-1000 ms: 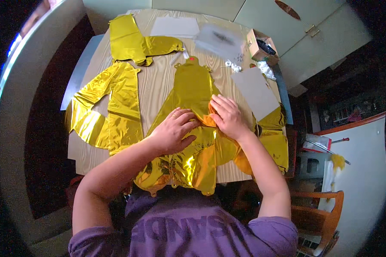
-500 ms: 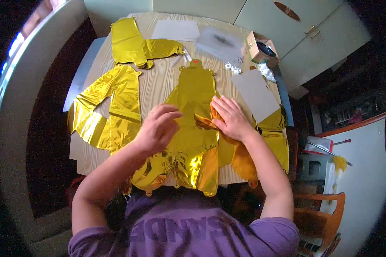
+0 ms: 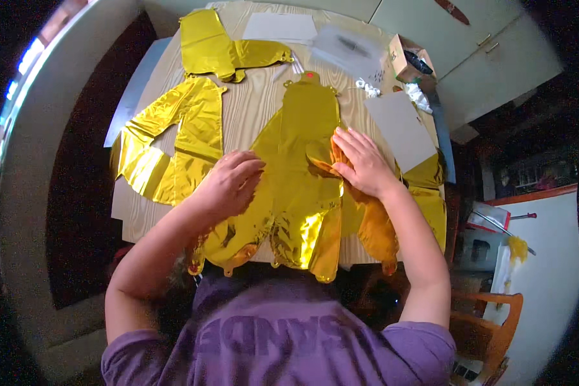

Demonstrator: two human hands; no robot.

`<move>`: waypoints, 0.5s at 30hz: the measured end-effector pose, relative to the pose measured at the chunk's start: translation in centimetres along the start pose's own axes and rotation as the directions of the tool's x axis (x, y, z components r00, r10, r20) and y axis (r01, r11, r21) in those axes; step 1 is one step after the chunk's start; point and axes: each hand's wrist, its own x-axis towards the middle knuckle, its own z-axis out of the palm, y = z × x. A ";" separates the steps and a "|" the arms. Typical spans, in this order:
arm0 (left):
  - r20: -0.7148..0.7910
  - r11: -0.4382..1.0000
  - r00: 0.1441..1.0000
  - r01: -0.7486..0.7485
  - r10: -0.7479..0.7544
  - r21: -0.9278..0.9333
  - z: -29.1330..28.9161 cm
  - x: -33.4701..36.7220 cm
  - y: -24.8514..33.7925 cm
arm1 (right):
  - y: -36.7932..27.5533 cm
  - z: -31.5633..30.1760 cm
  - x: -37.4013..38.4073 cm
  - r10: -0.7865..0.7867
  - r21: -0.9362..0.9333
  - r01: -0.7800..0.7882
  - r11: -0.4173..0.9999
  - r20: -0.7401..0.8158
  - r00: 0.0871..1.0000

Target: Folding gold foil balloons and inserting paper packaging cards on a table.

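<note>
A flat gold foil balloon (image 3: 305, 145) lies on the wooden table in front of me, with several small tabs along its edges and a red spot on its top tab. My right hand (image 3: 363, 161) lies on its right side, fingers stretched out flat over a folded, orange-looking flap (image 3: 373, 225) of foil. My left hand (image 3: 228, 183) is at the balloon's left edge, its fingers bent and held together. The palm side is turned away, so what those fingers hold, if anything, is hidden.
More gold foil balloons lie around: one at the far left (image 3: 206, 48), one at the left (image 3: 196, 132), one partly under a pale sheet (image 3: 402, 128) at the right. Farther back are a white sheet (image 3: 280, 27), a clear plastic bag (image 3: 347, 48) and an open cardboard box (image 3: 402, 61).
My left hand has come down toward the balloon's left edge, and its fingers have drawn together. My right hand stays on the folded flap. The whole view has shifted slightly.
</note>
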 end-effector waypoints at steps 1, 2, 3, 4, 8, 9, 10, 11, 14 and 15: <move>0.016 1.000 1.000 0.003 -0.003 0.015 -0.4 0.2 0.2 | 0.1 -0.1 -0.1 0.000 0.009 0.000 1.000 0.004 1.000; 0.032 1.000 0.999 0.005 -0.006 0.030 -0.6 0.3 0.3 | 0.0 -0.1 -0.2 0.000 0.017 0.000 1.000 0.007 1.000; 0.022 0.996 0.998 -0.054 0.053 0.065 -0.5 0.4 0.0 | -0.1 -0.2 -0.2 0.001 0.011 -0.001 1.000 0.008 1.000; 0.027 0.993 0.998 -0.061 0.059 0.097 -0.4 0.4 -0.1 | -0.1 -0.2 -0.3 -0.003 0.016 0.003 1.000 0.008 1.000; 0.069 0.984 0.994 -0.098 0.089 0.148 -0.7 1.9 0.2 | 0.0 -0.1 -0.4 -0.001 0.007 0.001 1.000 0.005 1.000; 0.081 0.984 0.992 -0.104 0.093 0.143 -0.6 2.3 0.3 | 0.0 -0.1 -0.4 -0.002 -0.002 0.002 1.000 0.006 1.000; 0.073 0.988 0.992 -0.112 0.104 0.111 -0.1 2.9 0.4 | 0.0 -0.1 -0.4 0.000 -0.006 0.000 1.000 0.006 1.000; 0.065 0.990 0.991 -0.120 0.115 0.079 0.8 3.8 0.7 | -0.1 -0.1 -0.5 0.001 -0.010 -0.001 1.000 0.005 1.000; 0.057 0.985 0.984 -0.172 0.171 0.010 3.6 6.3 0.9 | 0.2 0.2 -0.6 0.005 -0.036 -0.005 0.999 0.005 1.000; 0.057 0.981 0.979 -0.193 0.194 -0.011 4.5 6.9 0.9 | 0.4 0.4 -0.7 0.008 -0.048 -0.008 0.999 0.007 1.000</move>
